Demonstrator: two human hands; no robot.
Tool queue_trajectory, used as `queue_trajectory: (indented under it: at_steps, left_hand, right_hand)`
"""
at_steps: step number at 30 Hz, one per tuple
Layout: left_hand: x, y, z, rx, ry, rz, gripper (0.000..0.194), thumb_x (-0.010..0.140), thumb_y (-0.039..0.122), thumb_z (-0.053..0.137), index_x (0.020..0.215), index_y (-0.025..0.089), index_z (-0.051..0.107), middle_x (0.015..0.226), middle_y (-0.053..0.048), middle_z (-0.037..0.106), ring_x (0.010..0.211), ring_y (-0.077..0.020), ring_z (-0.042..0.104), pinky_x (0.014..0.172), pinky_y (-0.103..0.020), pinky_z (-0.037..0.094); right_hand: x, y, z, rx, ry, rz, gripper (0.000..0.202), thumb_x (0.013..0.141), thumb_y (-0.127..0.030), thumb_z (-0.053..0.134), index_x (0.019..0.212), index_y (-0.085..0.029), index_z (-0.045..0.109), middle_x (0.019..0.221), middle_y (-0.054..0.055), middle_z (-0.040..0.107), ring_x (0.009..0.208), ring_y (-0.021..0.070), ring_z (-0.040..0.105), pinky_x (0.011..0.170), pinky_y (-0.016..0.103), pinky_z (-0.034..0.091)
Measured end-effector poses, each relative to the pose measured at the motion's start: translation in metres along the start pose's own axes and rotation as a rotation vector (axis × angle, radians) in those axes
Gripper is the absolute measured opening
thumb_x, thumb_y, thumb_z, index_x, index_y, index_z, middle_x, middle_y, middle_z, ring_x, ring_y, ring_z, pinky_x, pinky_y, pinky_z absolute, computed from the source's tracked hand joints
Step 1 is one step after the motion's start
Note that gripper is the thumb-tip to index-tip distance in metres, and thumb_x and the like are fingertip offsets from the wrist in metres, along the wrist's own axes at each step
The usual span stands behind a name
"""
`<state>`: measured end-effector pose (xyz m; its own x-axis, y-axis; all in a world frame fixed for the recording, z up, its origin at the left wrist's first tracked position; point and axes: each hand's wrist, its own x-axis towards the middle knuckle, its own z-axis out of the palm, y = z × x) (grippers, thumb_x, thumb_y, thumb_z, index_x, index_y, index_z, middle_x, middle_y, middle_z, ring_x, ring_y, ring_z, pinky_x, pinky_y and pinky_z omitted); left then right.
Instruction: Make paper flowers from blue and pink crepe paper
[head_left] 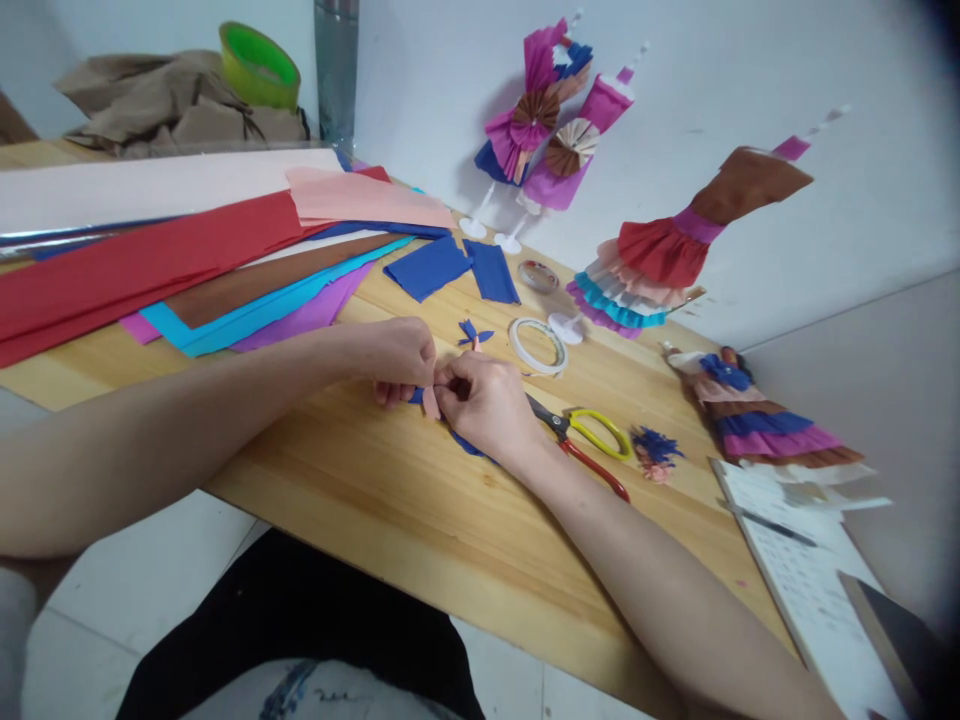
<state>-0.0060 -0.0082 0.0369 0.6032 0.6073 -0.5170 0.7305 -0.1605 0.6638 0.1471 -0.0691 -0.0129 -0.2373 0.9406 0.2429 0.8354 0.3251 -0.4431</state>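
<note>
left hand (401,358): curled, its hold could not be told
right hand (484,395): seemed to pinch the pink strip (430,403)
pink strip: showed between both hands
tearing: seemed likeliest if uneven tugging strained it

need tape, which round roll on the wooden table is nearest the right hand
The larger white ring-shaped tape roll, beyond the right hand; the smaller, brownish-edged tape roll lies farther back.

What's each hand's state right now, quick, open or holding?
Left hand: closed; what it grips is hidden.
Right hand: closed, pinching pink paper.
</note>
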Motion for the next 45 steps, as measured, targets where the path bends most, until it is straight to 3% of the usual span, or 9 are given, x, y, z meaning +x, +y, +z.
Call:
queue_trajectory:
  at_steps: [6, 12, 17, 28, 39, 45]
  left_hand:
    - [0.002, -0.001, 0.002, 0.023, 0.016, -0.003, 0.016, 0.071, 0.012, 0.053, 0.065, 0.012, 0.068, 0.045, 0.0, 0.057, 0.045, -0.0127, 0.059, 0.048, -0.021, 0.049]
    - [-0.001, 0.002, 0.001, 0.039, 0.0, -0.01, 0.012, 0.069, 0.016, 0.059, 0.059, 0.013, 0.064, 0.047, 0.0, 0.058, 0.046, -0.0124, 0.059, 0.055, -0.024, 0.052]
    - [-0.001, 0.003, 0.002, 0.004, 0.025, -0.018, 0.021, 0.07, 0.013, 0.059, 0.051, 0.015, 0.051, 0.045, 0.001, 0.055, 0.043, -0.012, 0.057, 0.049, -0.023, 0.048]
    - [0.005, -0.005, 0.007, 0.033, 0.075, 0.023, 0.018, 0.067, 0.018, 0.062, 0.052, 0.016, 0.053, 0.049, 0.0, 0.057, 0.042, -0.0127, 0.056, 0.048, -0.024, 0.046]
    - [0.006, -0.007, 0.01, 0.102, 0.112, 0.057, 0.015, 0.068, 0.019, 0.062, 0.055, 0.017, 0.055, 0.039, 0.002, 0.051, 0.04, -0.0136, 0.053, 0.046, -0.024, 0.041]
    - [-0.002, -0.001, 0.002, 0.046, 0.038, 0.02, 0.012, 0.066, 0.017, 0.063, 0.057, 0.016, 0.056, 0.048, 0.001, 0.057, 0.047, -0.0138, 0.058, 0.052, -0.024, 0.047]
  right_hand:
    - [-0.002, 0.0, 0.002, -0.012, 0.049, -0.064, 0.015, 0.07, -0.006, 0.054, 0.063, -0.018, 0.061, 0.066, 0.004, 0.062, 0.062, 0.0148, 0.056, 0.061, 0.026, 0.042]
    - [-0.001, 0.004, 0.005, 0.098, 0.118, -0.111, 0.019, 0.065, -0.001, 0.052, 0.058, -0.018, 0.058, 0.06, 0.001, 0.059, 0.058, 0.0134, 0.054, 0.061, 0.025, 0.042]
    - [0.001, 0.003, 0.003, 0.204, 0.089, -0.045, 0.021, 0.063, -0.001, 0.052, 0.052, -0.019, 0.056, 0.056, -0.001, 0.059, 0.056, 0.0127, 0.053, 0.066, 0.027, 0.044]
    - [0.002, 0.003, 0.0, 0.392, -0.007, 0.171, 0.014, 0.062, -0.007, 0.055, 0.056, -0.017, 0.062, 0.057, 0.0, 0.061, 0.056, 0.0119, 0.051, 0.061, 0.026, 0.041]
    - [0.004, 0.011, 0.005, 0.569, -0.024, 0.201, 0.007, 0.063, -0.017, 0.059, 0.058, -0.018, 0.063, 0.061, 0.001, 0.064, 0.057, 0.0126, 0.054, 0.06, 0.027, 0.044]
    - [0.004, 0.011, 0.005, 0.57, -0.026, 0.229, 0.005, 0.062, -0.018, 0.061, 0.057, -0.017, 0.063, 0.058, 0.0, 0.063, 0.053, 0.0115, 0.052, 0.054, 0.025, 0.041]
